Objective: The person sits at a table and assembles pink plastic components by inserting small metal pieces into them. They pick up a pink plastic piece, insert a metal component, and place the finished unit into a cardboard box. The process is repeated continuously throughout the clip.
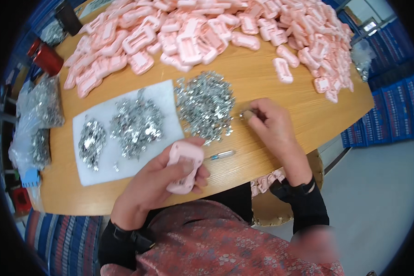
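Observation:
My left hand is closed around a pink plastic shell, holding it above the table's near edge with the thumb across its recessed middle. To the right of a loose heap of small shiny metal pieces, my right hand is in a pinch, low over the wood. A bit of silver shows at its fingertips, seemingly one small metal piece; its exact shape is too small to tell. A slim tool with a metallic handle, perhaps a screwdriver, lies between my hands, its tip end beside the shell.
A white foam sheet at left bears two more metal heaps. Pink shells are piled along the far side. Bags of metal parts and a red container line the left edge. An open carton stands below the table.

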`<action>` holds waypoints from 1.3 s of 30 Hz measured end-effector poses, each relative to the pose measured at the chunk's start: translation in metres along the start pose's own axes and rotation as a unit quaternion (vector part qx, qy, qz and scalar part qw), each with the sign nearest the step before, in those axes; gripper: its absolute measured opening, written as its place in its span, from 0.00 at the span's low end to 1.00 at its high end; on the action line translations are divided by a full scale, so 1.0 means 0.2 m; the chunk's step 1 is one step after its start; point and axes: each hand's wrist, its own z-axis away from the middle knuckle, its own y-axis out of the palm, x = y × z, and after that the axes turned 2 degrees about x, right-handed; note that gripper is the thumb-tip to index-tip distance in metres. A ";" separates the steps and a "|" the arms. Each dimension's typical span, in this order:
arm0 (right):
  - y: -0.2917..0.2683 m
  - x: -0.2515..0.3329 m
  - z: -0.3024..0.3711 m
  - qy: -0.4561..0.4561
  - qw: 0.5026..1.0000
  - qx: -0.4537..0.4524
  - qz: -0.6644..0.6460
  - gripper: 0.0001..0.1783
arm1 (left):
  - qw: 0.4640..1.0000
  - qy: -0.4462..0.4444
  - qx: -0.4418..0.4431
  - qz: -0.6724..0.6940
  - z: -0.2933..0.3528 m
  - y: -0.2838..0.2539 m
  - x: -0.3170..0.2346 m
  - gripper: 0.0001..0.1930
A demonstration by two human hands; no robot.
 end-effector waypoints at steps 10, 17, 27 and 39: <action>0.08 0.23 0.12 -0.179 0.977 0.073 -0.090 0.14 | 0.997 0.029 -0.048 0.043 -0.07 0.02 0.06 0.23; 0.09 0.28 0.11 -0.268 0.956 0.083 -0.084 0.16 | 0.991 0.073 -0.097 -0.047 -0.13 0.06 0.08 0.23; 0.09 0.29 0.21 -0.038 0.968 0.146 -0.200 0.11 | 0.987 0.100 -0.116 -0.057 -0.15 0.06 0.09 0.26; 0.15 0.27 0.17 -0.141 0.972 0.078 -0.170 0.10 | 0.991 0.012 -0.022 0.128 -0.14 0.06 0.08 0.28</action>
